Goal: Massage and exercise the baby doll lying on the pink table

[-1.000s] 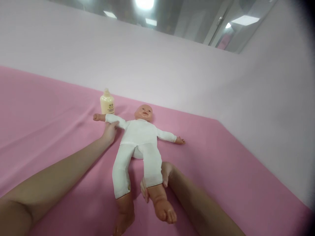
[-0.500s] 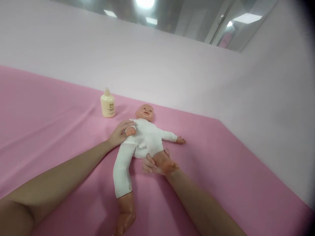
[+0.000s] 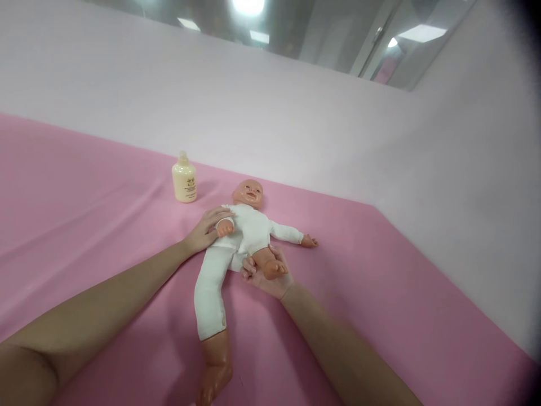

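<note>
Doll (image 3: 247, 228) lies face-up on the pink worktop (image 3: 84, 186), head toward the pale wall (image 3: 262, 113), white suit on trunk and limbs.

Your left hand (image 3: 205, 231): fingers loosely curled over the doll's near arm, which is folded across its chest; the doll's small fist (image 3: 225, 228) shows just past your fingertips. Palm rests against the doll's side. Grip looks light, hand partly open.

Your right hand (image 3: 264, 274): palm up beneath one doll leg, fingers cupped round the bare calf and foot (image 3: 270, 265). That leg is bent up toward the doll's belly. Hand half closed on the leg.

Doll's other leg (image 3: 210, 304) lies straight out on the worktop toward you, bare foot at the end. Doll's far arm (image 3: 291, 234) is stretched sideways, flat on the worktop, away from both hands.

Cream bottle (image 3: 184, 180) stands upright beside the doll's head, a little apart from it, and clear of your left hand.
</note>
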{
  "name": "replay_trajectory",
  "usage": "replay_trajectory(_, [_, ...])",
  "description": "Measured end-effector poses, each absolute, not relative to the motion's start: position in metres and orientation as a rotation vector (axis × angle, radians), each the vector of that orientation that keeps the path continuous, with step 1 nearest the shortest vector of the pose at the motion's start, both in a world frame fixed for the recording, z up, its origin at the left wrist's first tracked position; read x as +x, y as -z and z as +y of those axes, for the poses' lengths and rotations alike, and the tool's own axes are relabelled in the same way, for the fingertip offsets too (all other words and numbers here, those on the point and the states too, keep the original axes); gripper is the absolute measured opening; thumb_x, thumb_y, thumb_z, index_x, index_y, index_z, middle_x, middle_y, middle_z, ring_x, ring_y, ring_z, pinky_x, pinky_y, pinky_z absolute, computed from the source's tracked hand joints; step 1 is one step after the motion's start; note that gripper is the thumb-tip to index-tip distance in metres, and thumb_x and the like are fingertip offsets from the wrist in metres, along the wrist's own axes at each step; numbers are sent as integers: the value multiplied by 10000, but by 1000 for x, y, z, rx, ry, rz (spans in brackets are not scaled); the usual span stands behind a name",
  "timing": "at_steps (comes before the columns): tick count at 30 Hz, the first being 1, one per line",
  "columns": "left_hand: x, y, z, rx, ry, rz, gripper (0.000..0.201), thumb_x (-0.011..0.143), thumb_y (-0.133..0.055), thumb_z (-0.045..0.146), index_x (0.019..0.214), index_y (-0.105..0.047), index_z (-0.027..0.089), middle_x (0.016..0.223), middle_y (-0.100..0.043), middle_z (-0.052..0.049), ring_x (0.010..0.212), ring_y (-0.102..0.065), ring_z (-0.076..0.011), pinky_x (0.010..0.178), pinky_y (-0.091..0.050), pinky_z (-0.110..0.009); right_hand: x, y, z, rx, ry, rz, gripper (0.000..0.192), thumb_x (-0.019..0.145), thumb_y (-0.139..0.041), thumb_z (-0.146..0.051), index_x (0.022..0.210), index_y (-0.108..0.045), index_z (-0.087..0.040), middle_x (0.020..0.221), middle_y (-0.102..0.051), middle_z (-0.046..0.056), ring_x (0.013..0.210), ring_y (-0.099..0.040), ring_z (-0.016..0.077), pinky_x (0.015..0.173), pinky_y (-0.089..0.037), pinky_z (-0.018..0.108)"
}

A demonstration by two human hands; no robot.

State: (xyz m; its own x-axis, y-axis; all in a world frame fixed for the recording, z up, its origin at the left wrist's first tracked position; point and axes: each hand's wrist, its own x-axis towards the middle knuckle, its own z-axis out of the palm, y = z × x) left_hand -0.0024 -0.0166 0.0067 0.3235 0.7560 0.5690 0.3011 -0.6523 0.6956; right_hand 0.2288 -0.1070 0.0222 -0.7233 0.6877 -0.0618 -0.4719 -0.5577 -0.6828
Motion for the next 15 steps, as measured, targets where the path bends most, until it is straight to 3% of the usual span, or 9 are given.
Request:
replay_trajectory(6, [0,-8,-16,1980,-1368,904,410,825,-603,424,1192,-654,249,1315,-593,-86,1324,-422,-289,1174,-203,-442,227,-23,-108,-433,-2245,-854,494,762,-487,-672,672,-510,-187,657,-468,4,688,-483,171,721,-404,328])
replay_trajectory(11, [0,-2,-8,1636,-1424,910,381,834,-580,386,1162,-627,197,1263,-613,-88,1224,-513,-283,1112,-322,-431,227,-24,-108,-321,-2199,-866,526,721,-521,-712,659,-492,-190,644,-429,-10,679,-458,156,732,-393,320])
replay_trajectory(15, [-2,7,1,1342,-1562,1028,335,824,-561,334,1129,-587,199,1218,-614,-75,1215,-510,-267,1071,-370,-389,229,-16,-107,-103,-2226,-1017,570,717,-512,-741,718,-572,-174,650,-444,-6,697,-493,163,706,-400,304])
